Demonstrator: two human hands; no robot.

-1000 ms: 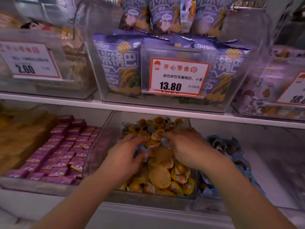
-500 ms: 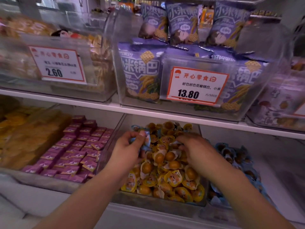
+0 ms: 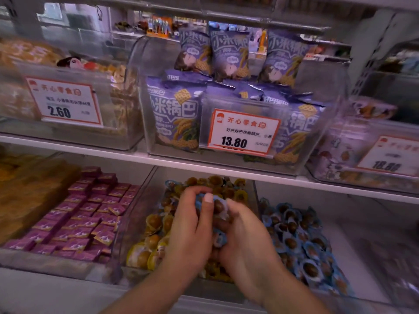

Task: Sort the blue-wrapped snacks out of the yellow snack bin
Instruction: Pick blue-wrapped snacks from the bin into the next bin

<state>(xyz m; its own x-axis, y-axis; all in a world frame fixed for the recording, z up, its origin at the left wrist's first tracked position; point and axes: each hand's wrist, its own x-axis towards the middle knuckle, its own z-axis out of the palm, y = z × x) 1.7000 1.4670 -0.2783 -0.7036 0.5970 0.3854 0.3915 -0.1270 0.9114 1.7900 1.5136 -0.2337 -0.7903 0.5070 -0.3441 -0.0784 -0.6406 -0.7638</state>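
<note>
A clear bin (image 3: 140, 214) on the lower shelf holds a heap of yellow-wrapped snacks (image 3: 156, 223). Both hands meet above its middle. My left hand (image 3: 192, 227) grips a bunch of blue-wrapped snacks (image 3: 217, 205), its thumb pressed on top of them. My right hand (image 3: 247, 241) cups the same bunch from the right, fingers curled under it. A blue wrapper (image 3: 221, 240) shows between the palms. To the right lies the pile of blue-wrapped snacks (image 3: 301, 241) in the neighbouring bin.
Purple square packets (image 3: 84, 218) fill the bin to the left. Above, the white shelf edge (image 3: 226, 169) overhangs the bins, carrying a clear bin of purple snack bags (image 3: 176, 118) with a 13.80 price card (image 3: 242, 132), and other bins on both sides.
My hands came together over the yellow bin. The left hand, holding blue snacks, moved right to meet the right hand, which now cups the bunch. The camera has tilted slightly.
</note>
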